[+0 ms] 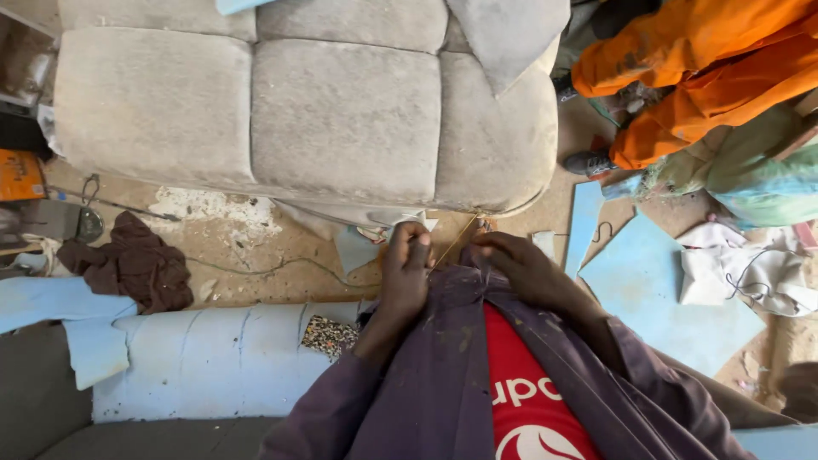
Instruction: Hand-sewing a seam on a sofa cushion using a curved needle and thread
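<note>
Thread point(453, 241) is pinched taut between left hand point(406, 271) and right hand point(521, 266) beside the grey cushion point(341, 111).

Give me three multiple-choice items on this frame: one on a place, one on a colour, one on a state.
1. Where does the brown cloth lie?
A. on the cushion
B. on the floor, left of the hands
C. on the blue foam sheet

2. What colour are the clothes of the other person at top right?
A. orange
B. white
C. black

3. How is the thread between the left hand and the cushion?
A. coiled on the floor
B. pulled in a straight line
C. hanging loose

Key: 1 B, the cloth rests on the dusty floor beside the foam roll. 2 A, sleeve and trousers are orange. 3 B, it runs straight up to the cushion's edge, near the right hand.
</note>
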